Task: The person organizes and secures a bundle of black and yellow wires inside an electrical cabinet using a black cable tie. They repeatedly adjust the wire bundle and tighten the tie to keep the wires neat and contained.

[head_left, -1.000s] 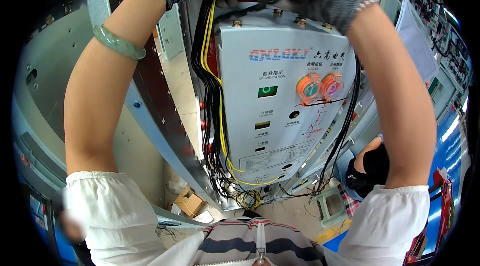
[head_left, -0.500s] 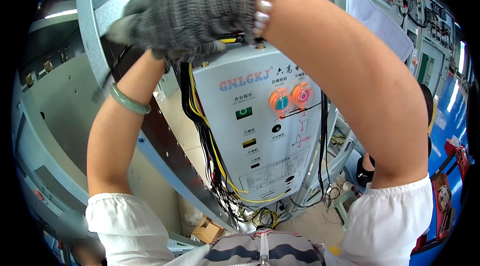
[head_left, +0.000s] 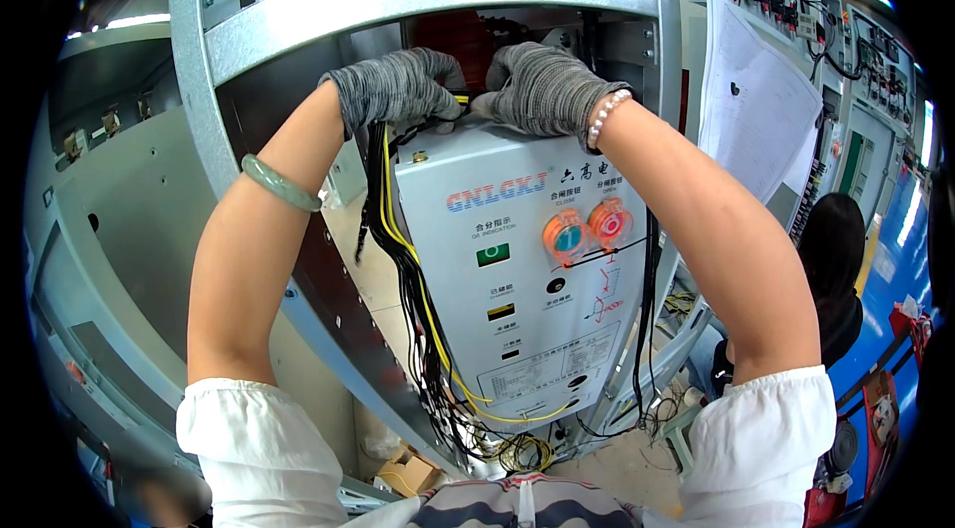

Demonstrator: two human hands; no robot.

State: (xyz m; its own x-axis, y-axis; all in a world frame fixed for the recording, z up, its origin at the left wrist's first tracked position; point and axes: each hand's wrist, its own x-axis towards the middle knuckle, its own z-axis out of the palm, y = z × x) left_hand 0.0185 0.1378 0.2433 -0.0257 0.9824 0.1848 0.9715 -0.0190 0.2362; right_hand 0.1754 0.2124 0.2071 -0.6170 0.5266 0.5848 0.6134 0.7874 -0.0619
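Both my hands wear grey knitted gloves and work at the top edge of a light grey breaker panel (head_left: 517, 269). My left hand (head_left: 398, 90) is closed at the panel's upper left corner, with a short yellow-and-black stretch of wire (head_left: 461, 99) at its fingertips. Below that hand a bundle of black and yellow wires (head_left: 386, 200) runs down the panel's left side. Close by, my right hand (head_left: 542, 90) rests over the top edge with its fingers curled; what they hold, if anything, is hidden. The panel carries a green button (head_left: 567, 238) and a red button (head_left: 610, 224) under clear orange-rimmed covers.
A metal crossbar (head_left: 438, 6) of the cabinet frame spans above my hands. Paper drawings (head_left: 751, 100) hang at the right. Coiled wires (head_left: 522, 453) and a cardboard box (head_left: 408, 470) lie low down. A person in dark clothes (head_left: 836, 279) is at the right.
My right hand has come back from the upper left, where it crossed in front of my left hand, to the panel's top edge. The view has shifted slightly, and my left hand now shows.
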